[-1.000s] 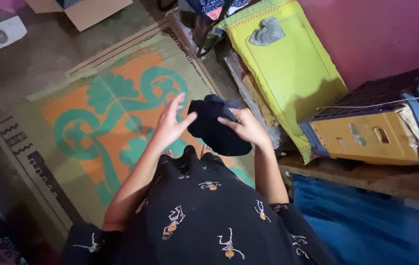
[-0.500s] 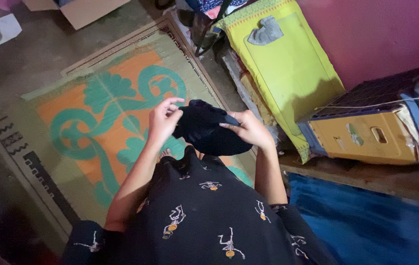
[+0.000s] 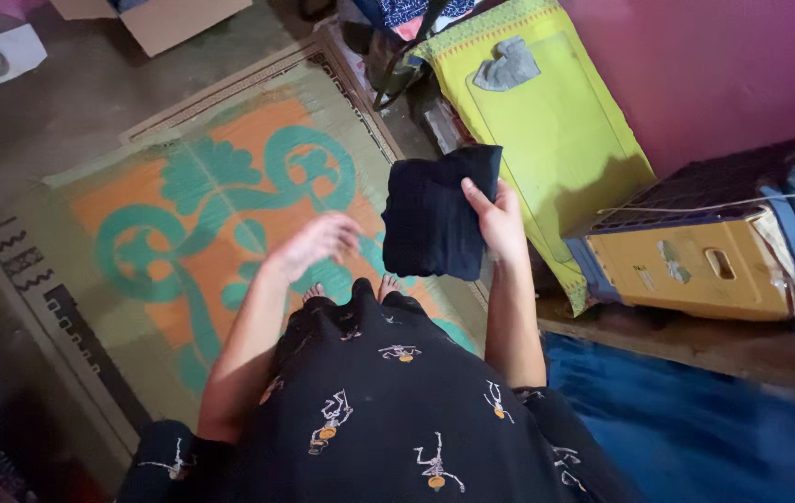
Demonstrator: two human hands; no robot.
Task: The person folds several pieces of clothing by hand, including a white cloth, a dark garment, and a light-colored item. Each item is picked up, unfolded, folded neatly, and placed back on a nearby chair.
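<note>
Nearest the camera: black dress with small orange-and-white figure print, filling the bottom centre; bare toes poking out just past its hem, standing on the mat.

Left hand out in front at mid-frame, motion-blurred, fingers spread and loose; it holds nothing and touches nothing, a clear gap between it and the cloth.

Right hand closed on the folded black cloth; thumb lies across the cloth's front face, fingers wrapped behind its right edge; cloth is a flat rectangular fold, held up in the air above the mat, slightly tilted, to the right of the left hand.

Below and beyond: woven mat on the floor, orange field with teal scroll pattern, olive border, black zigzag marks at its left end.

Right side: yellow plastic crate lying on its side, a dark grid panel on top of it and cloth bunched at its far right; blue fabric on the floor in front of it.

Further out: yellow-green mat leaning against the magenta wall, a grey rag lying on it.

Far edge: cardboard box at top; small white square object at top left on the bare floor.
</note>
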